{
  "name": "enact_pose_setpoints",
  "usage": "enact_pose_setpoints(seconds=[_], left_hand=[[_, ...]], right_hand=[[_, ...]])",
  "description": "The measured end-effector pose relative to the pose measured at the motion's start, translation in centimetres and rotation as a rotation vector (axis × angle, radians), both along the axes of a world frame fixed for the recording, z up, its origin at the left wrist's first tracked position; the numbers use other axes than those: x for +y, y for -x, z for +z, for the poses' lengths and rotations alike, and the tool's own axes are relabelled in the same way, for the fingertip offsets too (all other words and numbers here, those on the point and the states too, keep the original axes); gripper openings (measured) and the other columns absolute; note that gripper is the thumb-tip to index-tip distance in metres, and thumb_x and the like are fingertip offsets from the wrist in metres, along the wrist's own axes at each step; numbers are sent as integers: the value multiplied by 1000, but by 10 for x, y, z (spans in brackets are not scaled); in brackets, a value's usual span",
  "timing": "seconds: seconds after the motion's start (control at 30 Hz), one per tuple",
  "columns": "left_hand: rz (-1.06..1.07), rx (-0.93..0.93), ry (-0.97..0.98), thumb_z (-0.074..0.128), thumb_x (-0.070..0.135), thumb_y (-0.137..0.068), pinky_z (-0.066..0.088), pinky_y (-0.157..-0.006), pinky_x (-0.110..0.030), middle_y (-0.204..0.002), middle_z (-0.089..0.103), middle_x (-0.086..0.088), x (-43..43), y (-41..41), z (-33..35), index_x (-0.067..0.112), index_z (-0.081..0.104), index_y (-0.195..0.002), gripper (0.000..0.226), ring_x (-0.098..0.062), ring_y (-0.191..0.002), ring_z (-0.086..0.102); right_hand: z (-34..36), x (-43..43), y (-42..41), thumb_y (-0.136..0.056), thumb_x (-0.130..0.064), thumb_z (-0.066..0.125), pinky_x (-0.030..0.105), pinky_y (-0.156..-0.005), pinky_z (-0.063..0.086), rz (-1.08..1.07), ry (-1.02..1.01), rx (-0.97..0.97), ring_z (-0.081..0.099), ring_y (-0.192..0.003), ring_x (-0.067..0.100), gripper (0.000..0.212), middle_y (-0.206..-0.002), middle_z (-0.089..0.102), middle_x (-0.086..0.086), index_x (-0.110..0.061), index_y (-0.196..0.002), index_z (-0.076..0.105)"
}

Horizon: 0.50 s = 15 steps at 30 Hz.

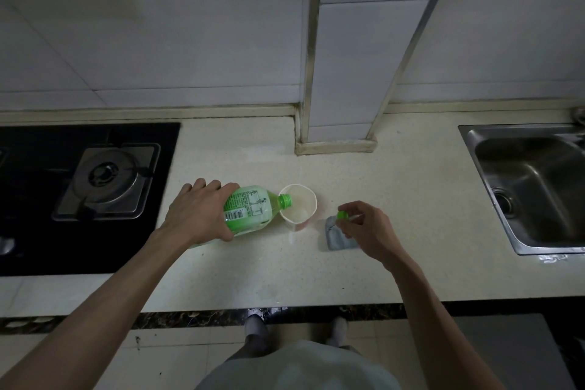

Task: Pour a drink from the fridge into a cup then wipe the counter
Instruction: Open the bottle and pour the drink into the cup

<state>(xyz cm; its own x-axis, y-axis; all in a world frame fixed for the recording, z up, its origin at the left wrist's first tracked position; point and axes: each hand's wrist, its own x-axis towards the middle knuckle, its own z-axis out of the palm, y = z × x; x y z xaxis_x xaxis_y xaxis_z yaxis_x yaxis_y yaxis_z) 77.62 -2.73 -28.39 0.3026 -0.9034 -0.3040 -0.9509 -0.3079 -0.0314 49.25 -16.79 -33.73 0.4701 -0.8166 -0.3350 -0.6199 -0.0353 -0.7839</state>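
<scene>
Grey-shirted torso [294, 367] of a person fills the bottom edge, closest to the viewer. Beyond it runs a pale speckled surface [411, 206]. A black gas hob [88, 193] is set into it on the left and a steel sink [531, 187] on the right. A tiled pillar [342, 73] meets the surface at the back, between them.

The left arm [126, 288] stretches in diagonally from the lower left, wrist straight and back of the hand upward. The left hand [199, 212] is curled round the lower body of a green plastic bottle [250, 209], fingers over the top and thumb on the near side. The bottle is tipped almost flat, its long axis running left to right. Its base is to the left and its green neck points right, with the mouth at the left rim of a paper cup [299, 206]. The cup stands upright mid-surface.

The right arm [421, 288] comes in from the lower right. The right hand [367, 229] hovers just right of the cup, over a small folded blue-grey cloth [337, 237] lying on the surface. Its thumb and forefinger pinch a small green cap [342, 215], and the other fingers are loosely curled.
</scene>
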Motion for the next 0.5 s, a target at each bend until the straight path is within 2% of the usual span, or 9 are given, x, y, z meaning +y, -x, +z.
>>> enact_pose_setpoints(seconds=[0.1,0.2,0.5], left_hand=[[-2,-2,-3,73,53,-63,36,-91,-32,-120,56,5,-1,0,1,33,33,-145,94,-19,-109,47],[-1,-2,-6,73,52,-63,36,-92,-33,-120,56,5,-3,0,2,33,33,-145,93,-19,-109,47],[-1,-1,1,72,52,-63,36,-91,-33,-118,56,5,-2,-4,5,33,35,-143,90,-19,-108,47]], right_hand=[[0,0,-1,-89,-15,67,28,-80,55,15,10,9,67,-90,20,28,-108,68,8,-10,-116,64],[0,-1,-3,-88,-17,68,27,-81,54,23,9,10,67,-92,20,28,-108,68,7,-12,-116,64],[1,-2,-6,-89,-20,69,11,-66,45,27,-5,6,66,-87,17,30,-106,68,6,-12,-117,64]])
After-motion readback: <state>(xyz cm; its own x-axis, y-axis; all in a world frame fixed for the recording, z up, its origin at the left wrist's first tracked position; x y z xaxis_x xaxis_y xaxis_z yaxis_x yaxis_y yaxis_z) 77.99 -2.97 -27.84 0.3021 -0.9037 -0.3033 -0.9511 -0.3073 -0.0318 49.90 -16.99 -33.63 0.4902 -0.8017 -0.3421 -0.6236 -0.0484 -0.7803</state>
